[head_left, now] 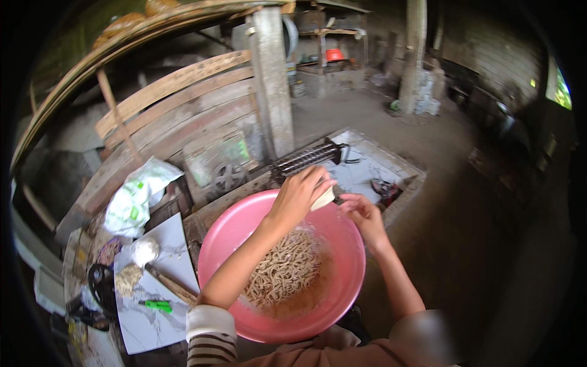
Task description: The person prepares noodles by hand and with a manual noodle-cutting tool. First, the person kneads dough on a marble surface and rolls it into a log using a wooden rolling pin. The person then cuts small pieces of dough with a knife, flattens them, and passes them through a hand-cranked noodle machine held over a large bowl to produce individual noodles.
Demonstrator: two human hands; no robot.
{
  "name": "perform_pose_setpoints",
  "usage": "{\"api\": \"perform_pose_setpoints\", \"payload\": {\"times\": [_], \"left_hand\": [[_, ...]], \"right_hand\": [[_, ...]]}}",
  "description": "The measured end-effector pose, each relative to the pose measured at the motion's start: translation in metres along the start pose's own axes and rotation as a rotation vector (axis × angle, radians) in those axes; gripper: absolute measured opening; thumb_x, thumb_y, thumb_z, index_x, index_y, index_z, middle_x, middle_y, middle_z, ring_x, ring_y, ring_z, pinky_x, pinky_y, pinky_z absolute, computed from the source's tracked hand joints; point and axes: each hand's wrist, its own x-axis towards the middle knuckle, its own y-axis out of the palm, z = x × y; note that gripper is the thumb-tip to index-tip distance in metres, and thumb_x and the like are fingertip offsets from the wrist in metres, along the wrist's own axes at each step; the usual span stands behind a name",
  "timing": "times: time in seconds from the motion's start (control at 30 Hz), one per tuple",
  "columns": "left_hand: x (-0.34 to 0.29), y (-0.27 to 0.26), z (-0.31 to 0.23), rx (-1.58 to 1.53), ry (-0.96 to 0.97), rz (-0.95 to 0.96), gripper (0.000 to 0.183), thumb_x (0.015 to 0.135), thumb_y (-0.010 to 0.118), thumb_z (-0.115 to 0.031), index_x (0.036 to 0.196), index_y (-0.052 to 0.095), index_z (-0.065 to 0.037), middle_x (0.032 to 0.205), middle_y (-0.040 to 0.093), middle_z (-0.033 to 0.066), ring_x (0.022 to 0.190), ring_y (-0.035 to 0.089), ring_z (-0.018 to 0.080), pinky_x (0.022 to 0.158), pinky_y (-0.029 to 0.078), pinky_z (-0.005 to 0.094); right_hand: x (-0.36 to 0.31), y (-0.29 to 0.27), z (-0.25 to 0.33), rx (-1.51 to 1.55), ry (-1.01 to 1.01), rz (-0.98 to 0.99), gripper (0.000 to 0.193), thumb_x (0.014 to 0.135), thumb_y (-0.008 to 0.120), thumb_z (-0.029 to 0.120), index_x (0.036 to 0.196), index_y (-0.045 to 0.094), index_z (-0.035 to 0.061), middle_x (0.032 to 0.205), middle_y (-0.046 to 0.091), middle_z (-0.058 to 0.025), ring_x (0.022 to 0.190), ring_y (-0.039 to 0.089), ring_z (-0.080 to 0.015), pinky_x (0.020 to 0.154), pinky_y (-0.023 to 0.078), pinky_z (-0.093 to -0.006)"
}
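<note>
A large pink basin (214,244) stands in front of me. In it lies a heap of pale brown dough strips (284,266), like thick noodles, with flour dusted around them. Above the basin's far rim my left hand (302,194) is closed on a small pale flat piece, which looks like dough (323,199). My right hand (364,217) is just to its right, fingertips drawn together close to a small dark bit. What those fingers pinch is too small to make out. Behind my left hand lies a dark cylinder with a ridged lattice surface (309,159).
At left, a marbled board (143,324) carries a tied white bag (145,251), a crumbly pale lump (127,279), a wooden-handled tool (168,284) and a green cutter (157,305). A plastic bag (137,199) sits beyond it. A concrete post (273,85) rises behind.
</note>
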Motion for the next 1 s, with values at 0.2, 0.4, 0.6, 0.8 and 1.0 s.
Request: {"api": "perform_pose_setpoints", "payload": {"times": [0.2,0.4,0.6,0.8,1.0], "left_hand": [[0.05,-0.006,0.037,0.263,0.076,0.0,0.024,0.082,0.061,-0.026,0.083,0.054,-0.003,0.078,0.056,0.0111,0.07,0.055,0.033,0.063,0.045,0.0398],[0.073,-0.001,0.063,0.49,0.11,0.025,0.023,0.079,0.062,-0.028,0.08,0.055,-0.006,0.075,0.052,0.0075,0.073,0.056,0.0274,0.063,0.047,0.0376],[0.077,0.008,0.078,0.695,0.057,-0.027,0.019,0.078,0.063,-0.025,0.079,0.056,-0.007,0.075,0.051,0.0053,0.072,0.056,0.0233,0.061,0.049,0.0354],[0.078,0.012,0.079,0.812,-0.063,0.008,0.02,0.078,0.063,-0.025,0.08,0.055,-0.007,0.077,0.051,0.0062,0.073,0.057,0.0253,0.063,0.049,0.036],[0.074,0.015,0.078,0.85,-0.118,-0.003,0.02,0.078,0.063,-0.024,0.079,0.055,-0.006,0.079,0.053,0.0063,0.075,0.057,0.0257,0.063,0.049,0.0355]], "right_hand": [[0.089,-0.044,-0.022,0.132,-0.115,-0.028,0.02,0.089,0.051,0.008,0.106,0.056,-0.002,0.093,0.058,-0.0068,0.09,0.056,-0.0141,0.088,0.045,-0.0278],[0.154,-0.083,-0.033,0.165,-0.061,0.052,0.02,0.088,0.052,0.008,0.104,0.056,-0.0022,0.093,0.057,-0.0066,0.091,0.056,-0.0133,0.088,0.046,-0.0281],[0.19,-0.112,-0.06,0.181,0.021,0.108,0.019,0.087,0.05,0.008,0.103,0.057,-0.0013,0.091,0.058,-0.0065,0.089,0.057,-0.013,0.087,0.047,-0.0279],[0.212,-0.127,-0.081,0.151,0.062,0.158,0.019,0.088,0.048,0.007,0.103,0.057,0.0006,0.092,0.058,-0.0047,0.091,0.056,-0.0123,0.088,0.046,-0.0288],[0.221,-0.125,-0.1,-0.025,-0.001,0.191,0.021,0.089,0.048,0.008,0.103,0.058,-0.0028,0.093,0.06,-0.0091,0.092,0.057,-0.0167,0.083,0.045,-0.0284]]}}
